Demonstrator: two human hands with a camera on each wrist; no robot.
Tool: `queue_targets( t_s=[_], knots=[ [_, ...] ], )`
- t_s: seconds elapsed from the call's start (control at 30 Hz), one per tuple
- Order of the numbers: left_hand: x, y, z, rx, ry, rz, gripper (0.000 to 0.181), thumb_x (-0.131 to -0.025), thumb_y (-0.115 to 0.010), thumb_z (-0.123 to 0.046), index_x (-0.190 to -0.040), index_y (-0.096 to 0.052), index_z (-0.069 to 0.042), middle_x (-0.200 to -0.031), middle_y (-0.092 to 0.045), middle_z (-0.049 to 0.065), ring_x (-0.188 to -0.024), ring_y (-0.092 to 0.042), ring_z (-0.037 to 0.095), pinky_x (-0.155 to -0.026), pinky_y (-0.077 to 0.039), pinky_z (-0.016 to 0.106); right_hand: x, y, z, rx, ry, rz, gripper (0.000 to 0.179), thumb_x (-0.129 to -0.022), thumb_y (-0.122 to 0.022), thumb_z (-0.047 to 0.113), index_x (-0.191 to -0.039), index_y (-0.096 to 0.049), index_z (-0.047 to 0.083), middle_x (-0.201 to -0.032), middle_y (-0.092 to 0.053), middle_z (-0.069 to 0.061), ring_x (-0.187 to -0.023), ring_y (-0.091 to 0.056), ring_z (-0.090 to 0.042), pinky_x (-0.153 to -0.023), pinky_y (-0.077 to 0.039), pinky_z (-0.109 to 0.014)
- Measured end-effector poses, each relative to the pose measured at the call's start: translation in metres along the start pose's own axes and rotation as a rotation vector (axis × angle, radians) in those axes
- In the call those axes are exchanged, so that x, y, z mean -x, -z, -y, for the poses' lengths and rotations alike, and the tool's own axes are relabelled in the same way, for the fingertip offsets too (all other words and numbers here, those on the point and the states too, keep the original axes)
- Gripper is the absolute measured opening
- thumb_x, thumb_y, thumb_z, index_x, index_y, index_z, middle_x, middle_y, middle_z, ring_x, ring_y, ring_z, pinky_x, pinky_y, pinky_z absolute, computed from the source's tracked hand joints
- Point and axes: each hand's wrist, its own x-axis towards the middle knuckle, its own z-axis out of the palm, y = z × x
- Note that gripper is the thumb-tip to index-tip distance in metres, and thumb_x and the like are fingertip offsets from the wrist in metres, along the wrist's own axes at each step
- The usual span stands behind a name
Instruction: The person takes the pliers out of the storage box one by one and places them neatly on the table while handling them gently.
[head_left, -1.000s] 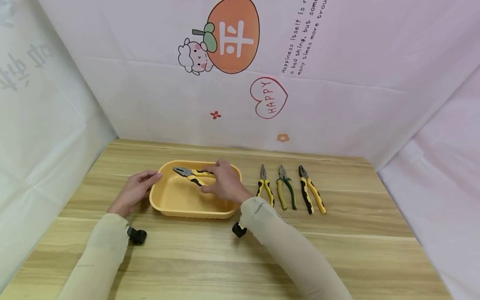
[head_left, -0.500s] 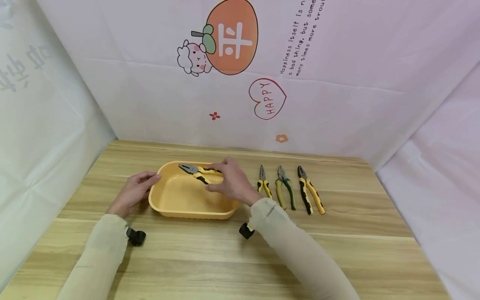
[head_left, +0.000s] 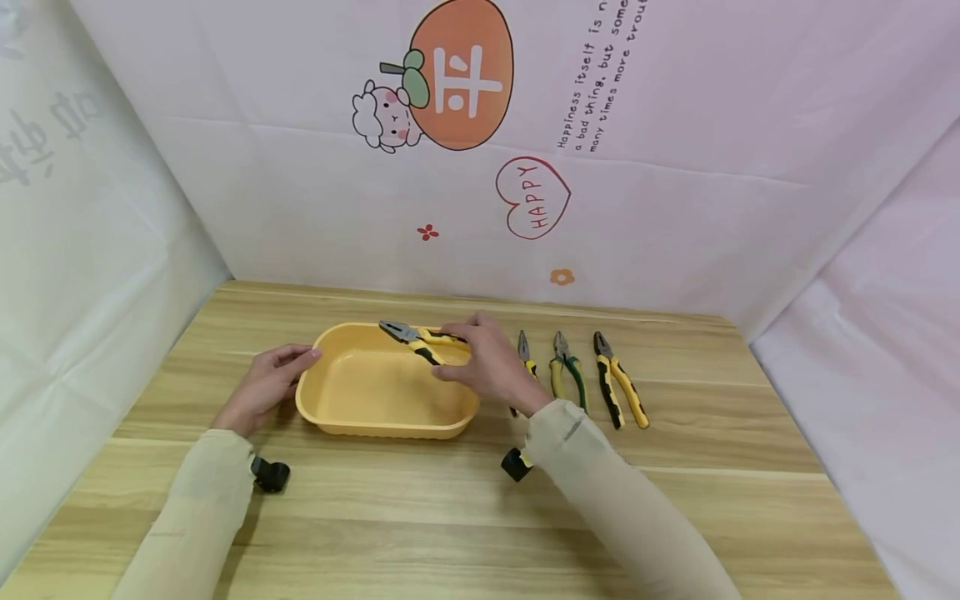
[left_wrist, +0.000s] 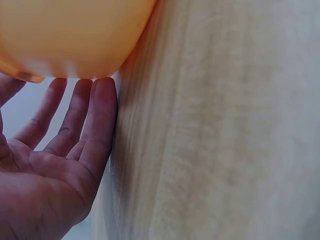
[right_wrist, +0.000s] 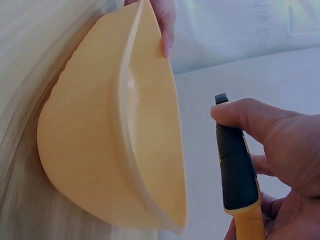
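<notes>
My left hand [head_left: 262,383] holds the left end of a yellow plastic basin [head_left: 390,431], with the thumb on its rim. In the left wrist view, the fingertips [left_wrist: 104,87] touch the outside wall of the basin [left_wrist: 65,35]. My right hand [head_left: 491,364] grips combination pliers [head_left: 399,331] with yellow and black handles, raised over the right part of the basin. Their jaws point left. The right wrist view has the thumb on a black handle section of the pliers [right_wrist: 239,175], apart from the basin. No tool shows inside the basin.
Right of the basin lie needle-nose pliers [head_left: 523,346], partly hidden by my right hand, then green-handled pliers [head_left: 577,379] and another yellow-and-black pair [head_left: 611,392]. All rest on the wooden table [head_left: 375,517]. A printed white cloth [head_left: 637,225] hangs behind.
My right hand has carried the pliers rightward, from over the basin's middle toward its right end, now covering part of the needle-nose pliers. The left hand stays at the basin.
</notes>
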Motion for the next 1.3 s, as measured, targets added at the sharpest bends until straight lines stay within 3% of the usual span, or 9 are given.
queue_targets(
  t_s=[0.6, 0.77, 1.1, 1.3],
  knots=[
    [0.000, 0.001, -0.002, -0.005, 0.002, 0.015, 0.070, -0.102, -0.059, -0.045, -0.147, -0.044, 0.007, -0.135, -0.052, 0.017, -0.096, -0.064, 0.002, -0.081, -0.059, 0.024, 0.020, 0.023, -0.023, -0.012, 0.005, -0.066, 0.060, -0.087, -0.084, 0.029, -0.139, -0.062, 0.008, -0.109, -0.049, -0.011, -0.091, -0.045, -0.024, -0.072, -0.042, -0.034],
    [-0.001, 0.001, -0.002, -0.001, 0.003, 0.015, 0.070, -0.103, -0.059, -0.045, -0.147, -0.044, 0.007, -0.135, -0.052, 0.016, -0.095, -0.064, 0.002, -0.081, -0.059, 0.024, 0.026, 0.029, -0.029, -0.010, 0.000, -0.066, 0.061, -0.088, -0.083, 0.029, -0.140, -0.061, 0.006, -0.113, -0.050, -0.016, -0.093, -0.044, -0.026, -0.073, -0.043, -0.036],
    [0.000, 0.000, -0.002, 0.012, 0.007, 0.014, 0.069, -0.103, -0.059, -0.043, -0.146, -0.043, 0.008, -0.137, -0.051, 0.019, -0.095, -0.065, 0.003, -0.081, -0.059, 0.024, 0.034, 0.037, -0.040, -0.002, -0.018, -0.068, 0.064, -0.087, -0.084, 0.028, -0.141, -0.059, 0.004, -0.114, -0.051, -0.013, -0.097, -0.048, -0.027, -0.078, -0.046, -0.040],
    [0.001, -0.001, -0.002, 0.027, 0.009, 0.012, 0.069, -0.102, -0.061, -0.043, -0.145, -0.044, 0.009, -0.126, -0.057, 0.009, -0.094, -0.065, 0.003, -0.081, -0.059, 0.024, 0.038, 0.041, -0.046, -0.005, -0.036, -0.066, 0.064, -0.087, -0.084, 0.027, -0.141, -0.059, 0.004, -0.118, -0.052, -0.015, -0.106, -0.051, -0.032, -0.085, -0.050, -0.045]
  ],
)
